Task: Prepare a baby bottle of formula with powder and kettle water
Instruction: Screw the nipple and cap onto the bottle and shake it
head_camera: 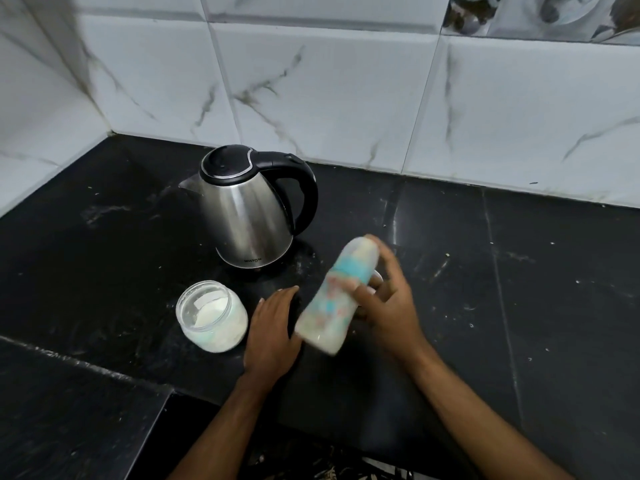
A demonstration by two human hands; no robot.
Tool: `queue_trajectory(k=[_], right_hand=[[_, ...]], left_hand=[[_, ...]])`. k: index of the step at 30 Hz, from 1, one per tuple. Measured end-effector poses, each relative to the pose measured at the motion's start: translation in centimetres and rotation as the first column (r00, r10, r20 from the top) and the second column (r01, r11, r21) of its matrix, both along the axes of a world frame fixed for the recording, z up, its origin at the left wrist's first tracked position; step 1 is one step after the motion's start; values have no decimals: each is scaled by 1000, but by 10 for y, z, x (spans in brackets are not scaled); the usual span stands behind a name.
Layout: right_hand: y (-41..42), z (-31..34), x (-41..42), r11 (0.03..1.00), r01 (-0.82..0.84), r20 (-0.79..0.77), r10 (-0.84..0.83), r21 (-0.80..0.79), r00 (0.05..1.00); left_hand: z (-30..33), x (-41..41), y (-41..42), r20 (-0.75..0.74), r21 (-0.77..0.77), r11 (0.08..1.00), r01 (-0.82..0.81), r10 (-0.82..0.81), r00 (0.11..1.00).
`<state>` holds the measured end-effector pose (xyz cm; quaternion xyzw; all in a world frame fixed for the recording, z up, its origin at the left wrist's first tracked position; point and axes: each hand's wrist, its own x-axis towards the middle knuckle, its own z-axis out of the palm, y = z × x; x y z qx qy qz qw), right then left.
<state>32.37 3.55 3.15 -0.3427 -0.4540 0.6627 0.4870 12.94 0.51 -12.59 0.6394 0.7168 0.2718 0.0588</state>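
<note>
My right hand (pixel 384 299) grips a capped baby bottle (pixel 334 299) with a blue collar, tilted with its top toward the upper right and blurred by motion. Milky white liquid shows inside it. Flat on the black counter (pixel 519 289), just left of the bottle's base, lies my left hand (pixel 273 323) with fingers straight. An open clear jar of white powder (pixel 211 317) stands to the left of that hand. Behind them a steel kettle (pixel 247 209) with a black lid and handle stands with its lid closed, spout pointing left.
White marble-look tiled walls (pixel 346 91) close off the counter at the back and left, forming a corner. Powder specks are scattered on the counter. The counter's front edge steps inward at the lower left near my left forearm.
</note>
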Motion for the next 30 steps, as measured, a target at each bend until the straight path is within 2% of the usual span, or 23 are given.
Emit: queue_trajectory(k=[2,4,6,8,9,11,13,14,16,18,19,20,22,23,24,25,26,29,30], right_hand=[[15,-1,0,973,167,-127,-188,-161,974],[14,-7,-3,967,168,-174,-202,-189,964],[-1,-10,-6,995,7,-79,-15,-97,997],[-10,-9,-5,977,-207,107,201,49,974],[-7,-7,-3,972,-220,137,207,88,969],[7,1,-2,998,-41,36,40,42,999],[23,1,-1,979,132,-115,-150,-154,982],[26,-3,-2,968,150,-146,-181,-203,972],[17,-11,-3,989,34,-93,-48,-147,994],[4,-12,-2,981,-188,93,184,38,978],[3,-13,0,965,-247,150,233,84,961],[6,-11,0,972,-219,145,205,86,968],[20,-7,-1,997,9,-12,-10,-78,1000],[27,-5,0,981,110,-103,-128,-162,986],[32,-5,-1,964,163,-165,-199,-209,966],[31,-8,-2,963,158,-187,-200,-218,962],[25,-9,-4,975,113,-178,-148,-191,973],[0,-9,-8,995,-104,20,104,-12,994],[2,-11,-7,993,-117,53,117,15,992]], left_hand=[[11,6,-4,62,69,997,-26,21,998],[13,7,-5,49,66,998,-20,16,999],[5,1,1,7,4,1000,5,-5,1000],[0,-5,5,-52,-80,997,9,-13,999],[0,-5,5,-63,-84,996,7,-12,998],[3,0,1,6,-9,1000,6,-6,1000],[13,7,-4,56,64,998,-25,21,998],[15,8,-6,60,69,997,-26,22,998],[10,4,-3,38,49,999,-8,6,999],[2,-2,-1,7,-26,999,24,-24,1000],[0,-3,-1,6,-33,999,35,-35,999],[3,-2,-2,21,-16,999,34,-34,999],[9,4,-5,59,56,998,2,-6,998],[13,7,-6,63,76,997,-14,10,998],[17,9,-6,60,79,997,-21,16,998],[16,9,-6,54,78,997,-21,17,998],[14,7,-5,52,74,997,-19,15,999],[4,-1,-1,24,-15,1000,11,-10,1000],[3,-2,-1,13,-15,1000,19,-18,1000]])
